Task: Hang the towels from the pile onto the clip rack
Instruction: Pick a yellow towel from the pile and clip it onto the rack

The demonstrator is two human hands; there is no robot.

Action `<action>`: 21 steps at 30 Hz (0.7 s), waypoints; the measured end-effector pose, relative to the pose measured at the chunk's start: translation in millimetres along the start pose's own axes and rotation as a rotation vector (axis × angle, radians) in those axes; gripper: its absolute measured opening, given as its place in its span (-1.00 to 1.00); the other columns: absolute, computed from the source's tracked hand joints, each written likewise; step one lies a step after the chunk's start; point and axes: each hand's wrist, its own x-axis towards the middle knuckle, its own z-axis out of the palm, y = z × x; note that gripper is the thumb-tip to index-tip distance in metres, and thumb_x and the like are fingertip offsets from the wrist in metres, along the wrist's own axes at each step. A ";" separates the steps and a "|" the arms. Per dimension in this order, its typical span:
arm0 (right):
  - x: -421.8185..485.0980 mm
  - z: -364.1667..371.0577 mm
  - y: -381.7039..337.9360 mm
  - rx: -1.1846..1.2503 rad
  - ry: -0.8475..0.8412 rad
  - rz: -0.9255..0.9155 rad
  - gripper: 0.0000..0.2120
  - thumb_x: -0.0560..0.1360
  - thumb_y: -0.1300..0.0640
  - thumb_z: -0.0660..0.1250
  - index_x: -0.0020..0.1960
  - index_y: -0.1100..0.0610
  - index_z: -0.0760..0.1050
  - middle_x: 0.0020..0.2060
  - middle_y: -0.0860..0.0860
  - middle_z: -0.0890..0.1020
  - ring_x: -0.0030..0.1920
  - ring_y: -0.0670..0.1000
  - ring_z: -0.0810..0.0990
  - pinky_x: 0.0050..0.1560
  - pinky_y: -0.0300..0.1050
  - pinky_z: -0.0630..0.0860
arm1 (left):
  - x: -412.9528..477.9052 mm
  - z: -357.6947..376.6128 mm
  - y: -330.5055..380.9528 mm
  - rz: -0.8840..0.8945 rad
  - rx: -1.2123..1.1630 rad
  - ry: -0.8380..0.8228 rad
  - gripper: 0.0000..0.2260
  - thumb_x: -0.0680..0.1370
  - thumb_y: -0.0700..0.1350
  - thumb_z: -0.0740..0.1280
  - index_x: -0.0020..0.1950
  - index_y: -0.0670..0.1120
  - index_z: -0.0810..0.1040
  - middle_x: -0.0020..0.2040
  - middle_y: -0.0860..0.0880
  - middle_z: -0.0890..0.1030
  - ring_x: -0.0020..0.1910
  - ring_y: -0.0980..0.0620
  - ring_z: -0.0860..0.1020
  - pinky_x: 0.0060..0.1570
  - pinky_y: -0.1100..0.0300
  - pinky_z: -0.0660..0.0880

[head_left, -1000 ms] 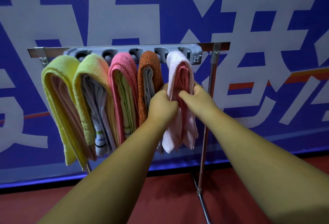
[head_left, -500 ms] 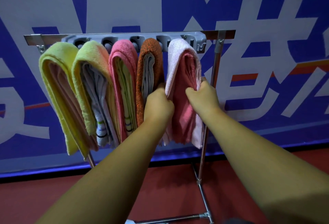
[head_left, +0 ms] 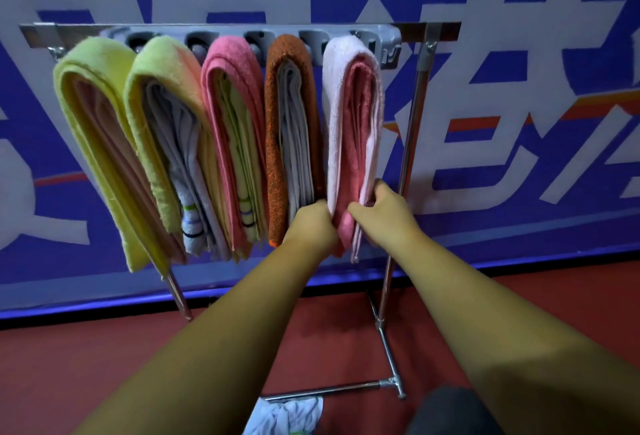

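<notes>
Pale pink towel [head_left: 346,116], rightmost on the clip rack [head_left: 389,45], gripped by left hand [head_left: 311,227] and right hand [head_left: 384,216], both lower than before. Banner [head_left: 519,164] characters: cropped, unreadable.

Towels [head_left: 239,144] hang side by side on the clip rack [head_left: 388,43] — wall [head_left: 519,88] behind.

banner [head_left: 519,54]: blue, white lettering | floor [head_left: 86,365]: red | dark object [head_left: 453,414]: lower right

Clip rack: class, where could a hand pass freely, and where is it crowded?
Free: the upper gap between the pale pink towel and the right post. Crowded: five towels hang packed side by side along the clip strip.
</notes>
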 end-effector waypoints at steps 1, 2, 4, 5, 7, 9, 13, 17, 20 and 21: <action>-3.2 3.5 5.5 -0.015 -0.025 0.022 -0.77 0.48 0.01 0.39 0.13 -0.09 0.53 -0.06 -0.12 0.68 -0.06 -0.02 0.68 -0.04 -0.07 0.60 | -0.5 4.5 -5.6 -0.004 0.032 -0.024 -0.70 0.32 -0.15 0.59 0.03 -0.09 0.68 -0.11 -0.11 0.73 -0.08 -0.16 0.71 -0.14 0.08 0.62; -5.2 7.4 10.7 -0.030 -0.047 0.047 -0.76 0.48 0.02 0.38 0.15 -0.08 0.52 -0.04 -0.09 0.68 -0.04 0.02 0.68 0.01 -0.03 0.62 | -1.0 8.7 -10.8 0.002 0.068 -0.033 -0.72 0.37 -0.13 0.58 0.05 -0.10 0.70 -0.06 -0.13 0.73 -0.03 -0.18 0.70 -0.10 0.10 0.58; -9.9 15.9 20.6 -0.074 -0.077 0.102 -0.71 0.45 0.07 0.34 0.18 0.00 0.53 0.00 0.02 0.70 -0.01 0.11 0.69 0.07 0.04 0.65 | -4.2 16.5 -21.1 0.023 0.138 -0.040 -0.78 0.50 -0.12 0.47 0.12 -0.15 0.70 0.02 -0.19 0.73 0.08 -0.23 0.67 -0.01 0.05 0.55; -10.6 20.0 25.3 -0.099 -0.077 0.130 -0.67 0.42 0.11 0.31 0.18 0.05 0.53 0.00 0.08 0.70 -0.01 0.17 0.70 0.06 0.07 0.66 | -6.7 18.7 -25.1 0.026 0.158 -0.055 -0.79 0.54 -0.15 0.42 0.13 -0.17 0.70 0.03 -0.21 0.73 0.10 -0.24 0.67 0.03 0.04 0.54; -11.4 29.4 35.2 -0.161 -0.079 0.207 -0.66 0.43 0.18 0.29 0.20 0.15 0.53 0.06 0.20 0.70 0.05 0.26 0.69 0.06 0.03 0.63 | -13.1 21.7 -34.1 0.021 0.169 -0.108 -0.81 0.54 -0.21 0.37 0.09 -0.21 0.71 0.00 -0.21 0.74 0.07 -0.21 0.68 0.06 0.06 0.56; -15.3 41.8 46.4 -0.244 -0.129 0.310 -0.66 0.51 0.19 0.28 0.26 0.24 0.54 0.16 0.27 0.67 0.14 0.30 0.68 0.05 -0.02 0.59 | -19.3 26.2 -46.1 -0.001 0.155 -0.213 -0.84 0.52 -0.25 0.37 0.01 -0.25 0.71 -0.09 -0.21 0.75 -0.04 -0.16 0.73 -0.02 0.07 0.65; -34.4 76.2 77.8 -0.250 -0.345 0.511 -0.67 0.53 0.18 0.21 0.19 0.31 0.57 -0.03 0.29 0.71 -0.04 0.27 0.77 -0.04 0.15 0.71 | -35.5 46.7 -80.7 -0.103 0.032 -0.372 -0.87 0.55 -0.25 0.39 0.01 -0.21 0.73 -0.13 -0.22 0.76 -0.19 -0.13 0.76 -0.14 0.00 0.71; -56.7 121.5 110.7 -0.208 -0.512 0.590 -0.69 0.62 0.11 0.20 0.24 0.23 0.56 0.08 0.12 0.73 -0.10 0.11 0.74 -0.10 0.00 0.63 | -54.0 70.8 -127.2 -0.239 -0.070 -0.453 -0.84 0.60 -0.26 0.35 0.07 -0.25 0.71 0.01 -0.21 0.76 -0.12 -0.16 0.76 -0.23 0.06 0.64; -75.3 161.8 129.8 -0.175 -0.651 0.628 -0.71 0.67 0.12 0.18 0.27 0.22 0.54 0.13 0.09 0.72 -0.02 0.14 0.75 -0.01 0.04 0.64 | -67.0 93.5 -168.9 -0.332 -0.113 -0.513 -0.80 0.64 -0.26 0.28 0.14 -0.27 0.67 0.05 -0.18 0.76 -0.15 -0.15 0.72 -0.26 0.11 0.59; -81.9 172.7 135.6 -0.165 -0.686 0.647 -0.71 0.67 0.13 0.17 0.27 0.23 0.54 0.14 0.10 0.72 0.04 0.15 0.76 0.07 0.08 0.65 | -71.3 100.5 -180.3 -0.357 -0.120 -0.533 -0.79 0.66 -0.26 0.25 0.17 -0.28 0.66 0.05 -0.16 0.76 -0.15 -0.16 0.71 -0.26 0.11 0.58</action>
